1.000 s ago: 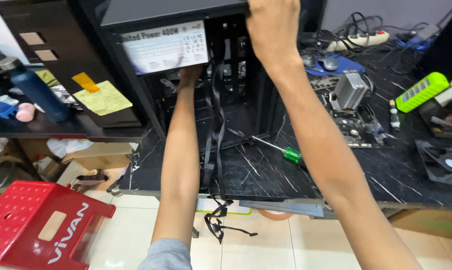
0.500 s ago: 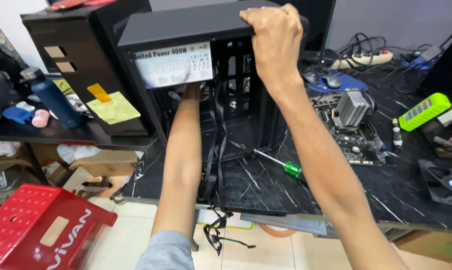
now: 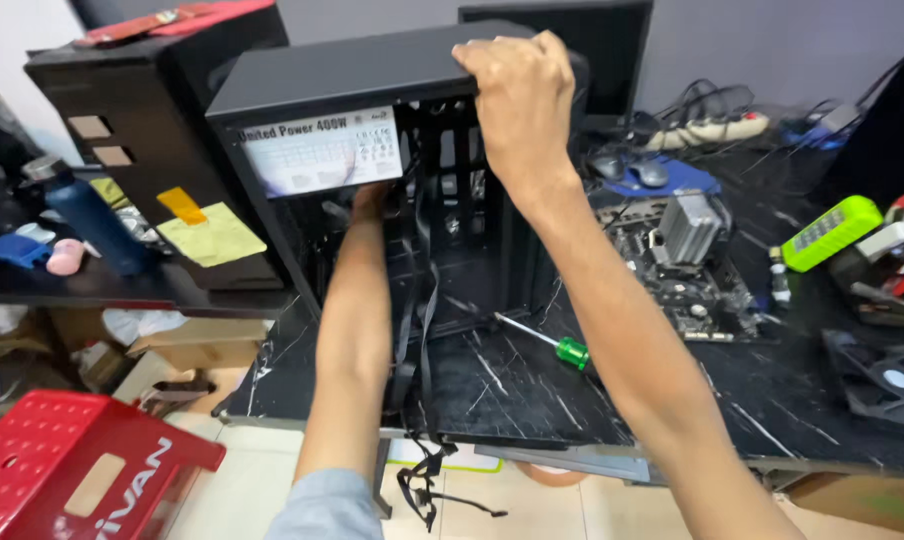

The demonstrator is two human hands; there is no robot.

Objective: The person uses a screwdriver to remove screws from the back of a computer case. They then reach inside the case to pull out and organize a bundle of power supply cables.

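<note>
Down at seven o'clock a red plastic stool (image 3: 67,465) is cut off by the frame's lower edge, white lettering on its side only partly seen. At nine o'clock a blue bottle (image 3: 92,225) and a pink mouse (image 3: 65,257) sit on a dark shelf, beside a second black case (image 3: 162,130) with a yellow sticky note (image 3: 217,238), a smaller orange one and two tan squares on its side. At eleven to twelve o'clock the open black computer case (image 3: 372,90) stands on the marbled black counter (image 3: 532,390); a white rectangular label faces out on the power supply (image 3: 322,152) in its top corner. The left hand (image 3: 370,200) reaches in just under that supply; its fingers are hidden in the dark, so I cannot tell its grip. Black cables (image 3: 417,350) hang out over the counter's edge. The right hand (image 3: 517,95) curls closed over the case's top rear edge, its grip on the case. At five o'clock from it a green-handled screwdriver (image 3: 547,342) lies on the counter. At three o'clock lie a motherboard (image 3: 682,270) with a grey heatsink, and a lime-green slab (image 3: 830,232) whose nature is hard to make out. A fan (image 3: 887,375) is cut off at the right edge.
</note>
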